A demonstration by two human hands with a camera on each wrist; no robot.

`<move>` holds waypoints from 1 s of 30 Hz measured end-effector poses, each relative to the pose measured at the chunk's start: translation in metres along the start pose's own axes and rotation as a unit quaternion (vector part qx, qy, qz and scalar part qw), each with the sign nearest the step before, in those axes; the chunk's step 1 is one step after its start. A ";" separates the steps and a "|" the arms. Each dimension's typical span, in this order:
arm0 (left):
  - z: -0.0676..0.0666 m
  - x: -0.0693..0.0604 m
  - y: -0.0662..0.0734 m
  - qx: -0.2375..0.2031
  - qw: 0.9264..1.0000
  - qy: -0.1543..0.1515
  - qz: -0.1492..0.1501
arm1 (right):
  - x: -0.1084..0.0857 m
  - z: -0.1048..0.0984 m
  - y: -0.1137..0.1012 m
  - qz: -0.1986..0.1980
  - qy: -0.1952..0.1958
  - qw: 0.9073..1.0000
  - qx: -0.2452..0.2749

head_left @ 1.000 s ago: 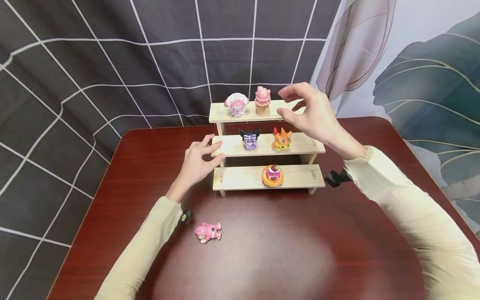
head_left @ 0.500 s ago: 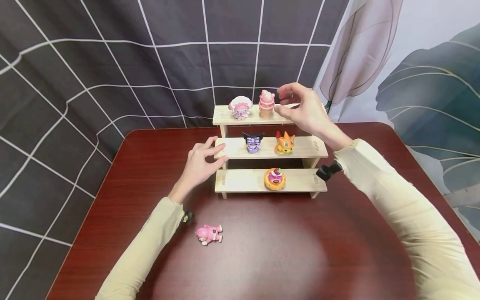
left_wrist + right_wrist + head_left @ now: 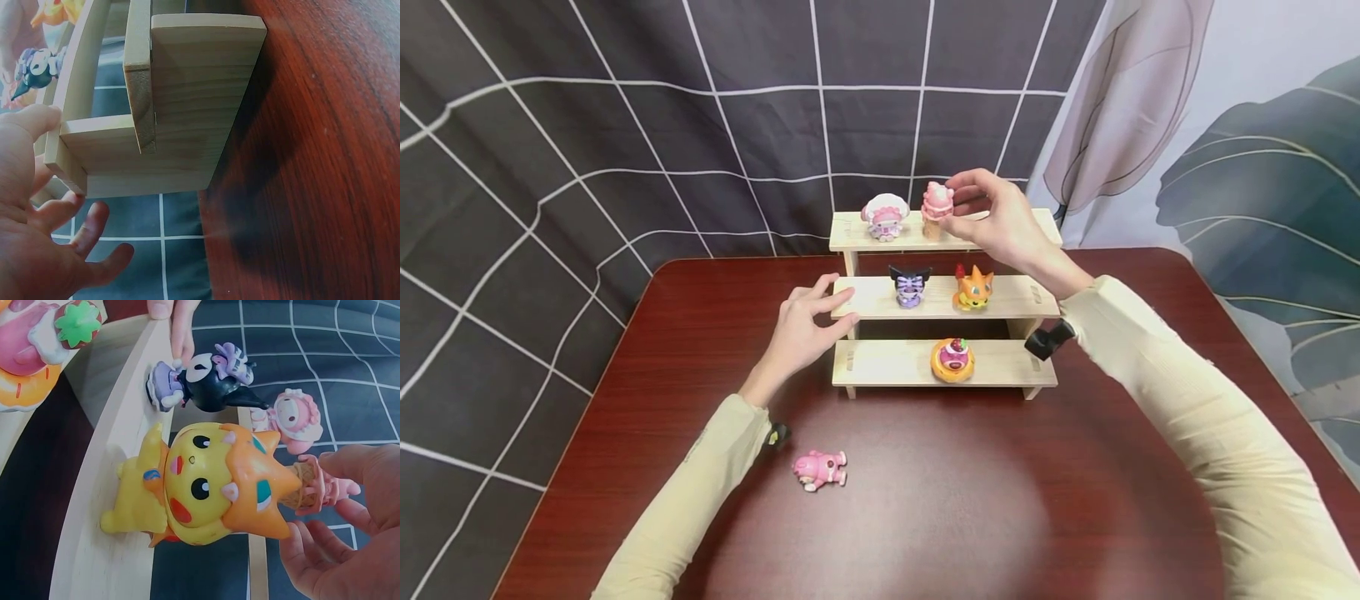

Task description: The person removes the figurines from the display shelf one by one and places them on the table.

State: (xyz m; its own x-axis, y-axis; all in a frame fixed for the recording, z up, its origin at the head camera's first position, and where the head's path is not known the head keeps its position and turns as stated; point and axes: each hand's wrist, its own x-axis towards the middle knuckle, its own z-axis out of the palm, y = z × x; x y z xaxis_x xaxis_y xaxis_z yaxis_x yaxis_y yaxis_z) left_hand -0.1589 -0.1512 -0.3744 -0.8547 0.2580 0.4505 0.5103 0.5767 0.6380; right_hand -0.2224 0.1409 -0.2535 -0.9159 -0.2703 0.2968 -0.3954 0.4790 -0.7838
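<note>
My left hand [image 3: 805, 329] holds the left end of the middle board of a three-tier wooden display shelf [image 3: 865, 364]; thumb and fingers lie on either side of the board in the left wrist view. On the top tier, my right hand [image 3: 1003, 223] pinches a pink ice cream cone figurine [image 3: 937, 202] between thumb and fingers, its base seemingly on the board. Left of it sits a pink figurine with a white bonnet [image 3: 884, 218]. The middle tier carries a black-and-purple figurine [image 3: 910, 287] and an orange-hooded yellow figurine [image 3: 206, 481]. A round tart-like figurine [image 3: 953, 361] sits on the bottom tier.
A pink bear-like figurine [image 3: 820, 470] lies on its side on the dark red table [image 3: 925, 483], in front of the shelf and to the left. Behind the table hangs a dark curtain with a white grid [image 3: 775, 125]. A light leaf-patterned cloth [image 3: 1247, 167] hangs at the right.
My right hand has moved left along the top tier and now grips the ice cream cone figurine. The left hand keeps its place on the shelf; the head view has shifted slightly.
</note>
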 end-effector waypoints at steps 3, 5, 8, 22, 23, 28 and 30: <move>0.000 0.000 0.000 -0.001 1.000 -0.002 -0.002 | 0.001 0.001 -0.001 0.008 -0.001 1.000 -0.006; 0.000 0.000 0.000 -0.003 1.000 -0.003 -0.003 | 0.002 0.002 -0.001 0.012 -0.003 1.000 -0.009; 0.000 0.000 0.000 -0.005 1.000 -0.003 -0.007 | 0.002 0.003 0.000 0.013 -0.003 1.000 -0.014; -0.001 0.000 0.002 0.002 1.000 -0.001 -0.007 | 0.006 0.007 0.000 0.009 -0.002 1.000 0.000; -0.001 0.000 0.002 0.001 1.000 -0.001 -0.007 | 0.006 0.007 0.001 0.009 -0.002 1.000 0.002; -0.001 -0.001 0.001 0.003 1.000 -0.001 -0.007 | 0.006 0.008 0.001 0.009 -0.001 1.000 0.004; 0.000 -0.001 0.001 0.003 1.000 -0.001 -0.006 | 0.006 0.008 0.001 0.010 -0.001 1.000 0.003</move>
State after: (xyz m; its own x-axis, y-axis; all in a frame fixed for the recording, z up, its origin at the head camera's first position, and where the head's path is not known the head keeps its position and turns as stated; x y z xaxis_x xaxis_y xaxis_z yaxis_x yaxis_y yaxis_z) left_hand -0.1579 -0.1513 -0.3741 -0.8613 0.2515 0.4415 0.4988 0.5840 0.6404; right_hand -0.2279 0.1331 -0.2563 -0.9236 -0.2622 0.2797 -0.3762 0.4793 -0.7929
